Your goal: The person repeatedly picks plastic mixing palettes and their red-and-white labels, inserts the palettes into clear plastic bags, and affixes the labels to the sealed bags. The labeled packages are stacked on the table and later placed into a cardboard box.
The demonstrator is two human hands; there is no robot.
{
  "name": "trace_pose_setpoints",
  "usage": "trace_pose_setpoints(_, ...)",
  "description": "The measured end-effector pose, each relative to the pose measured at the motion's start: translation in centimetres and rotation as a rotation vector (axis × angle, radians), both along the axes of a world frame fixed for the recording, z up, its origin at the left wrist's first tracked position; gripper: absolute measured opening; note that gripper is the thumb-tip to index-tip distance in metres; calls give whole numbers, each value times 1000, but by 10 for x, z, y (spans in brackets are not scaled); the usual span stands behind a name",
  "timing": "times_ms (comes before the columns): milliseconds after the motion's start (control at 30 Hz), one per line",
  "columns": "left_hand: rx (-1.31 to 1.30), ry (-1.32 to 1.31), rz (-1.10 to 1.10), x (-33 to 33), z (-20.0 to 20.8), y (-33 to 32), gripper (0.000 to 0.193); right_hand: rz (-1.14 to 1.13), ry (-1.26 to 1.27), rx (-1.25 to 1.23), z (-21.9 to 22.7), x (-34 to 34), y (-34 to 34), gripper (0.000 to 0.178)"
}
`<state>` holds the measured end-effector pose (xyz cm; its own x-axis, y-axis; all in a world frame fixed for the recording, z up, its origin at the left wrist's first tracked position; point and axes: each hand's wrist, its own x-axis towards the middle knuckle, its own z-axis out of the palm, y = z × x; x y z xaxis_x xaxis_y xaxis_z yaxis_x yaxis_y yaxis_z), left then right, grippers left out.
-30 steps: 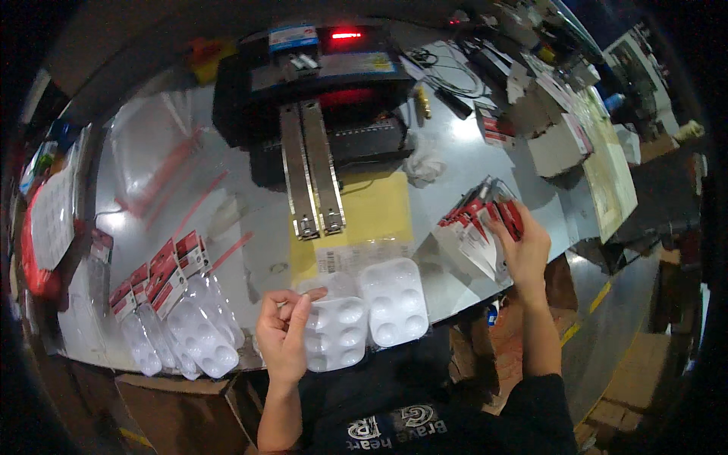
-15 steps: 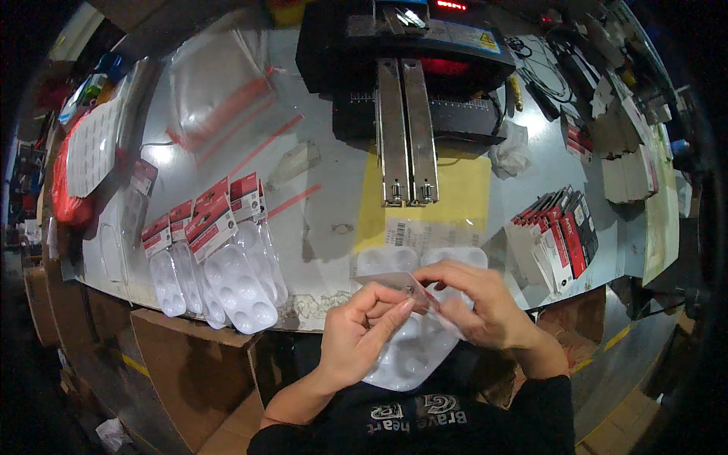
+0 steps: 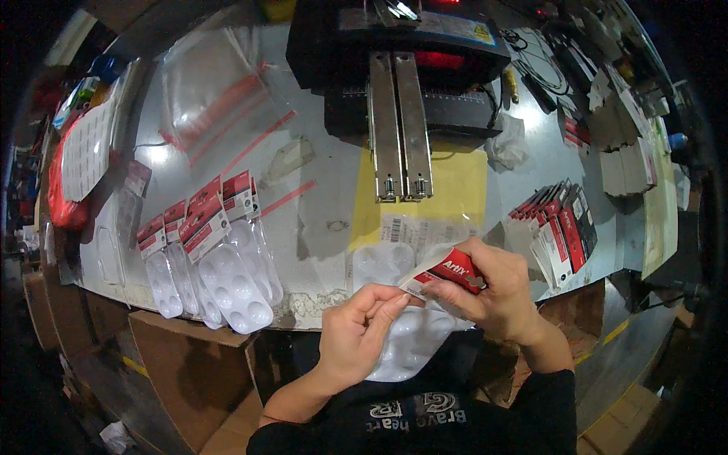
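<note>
My right hand point(image 3: 503, 292) grips a red and white folded header card point(image 3: 449, 267), its printed side facing up. At the card's lower left corner, my left hand point(image 3: 356, 334) is closed in a pinch. Below both hands hangs a white plastic paint palette point(image 3: 406, 350) with round wells, close to my black shirt. Whether the card is joined to that palette's wrapping is hidden by my fingers. Just beyond, at the table's edge, another white palette point(image 3: 375, 262) lies in a clear bag on the yellow sheet point(image 3: 459, 186).
Carded palettes point(image 3: 235, 284) lie fanned out at the left. Folded header cards point(image 3: 569, 235) stand in a row at the right. A black machine with two metal bars point(image 3: 398, 125) occupies the back. Clear bags point(image 3: 205, 91) lie far left; open cardboard boxes point(image 3: 189, 371) stand below the table edge.
My right hand has turned and risen with the card, so its red printed face now shows. My left hand has kept nearly the same place. The view has shifted slightly.
</note>
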<state>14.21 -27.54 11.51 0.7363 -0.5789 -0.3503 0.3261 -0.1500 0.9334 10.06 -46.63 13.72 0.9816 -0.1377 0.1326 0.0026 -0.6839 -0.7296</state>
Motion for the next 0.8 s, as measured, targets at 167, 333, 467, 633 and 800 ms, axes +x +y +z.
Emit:
trace_pose_setpoints(167, 168, -154, -27, -3, 3, 1, 13, 77, -58, -122, 0, 2, 0, 31)
trace_pose_setpoints(333, 119, -187, -3, -1, 0, -1, 13, 93, -122, -163, -6, -1, -3, 31)
trace_pose_setpoints(467, 82, -190, 3, -1, -3, -2, 13, 155, -226, -152, -13, 2, -6, 29)
trace_pose_setpoints(633, 164, -324, 62, -4, -4, 0, 14, 125, -344, -114, -13, 10, -12, 23)
trace_pose_setpoints(800, 0, -168, 415, 8, -20, 4, 18, -107, 576, 573, -12, -6, -22, 17)
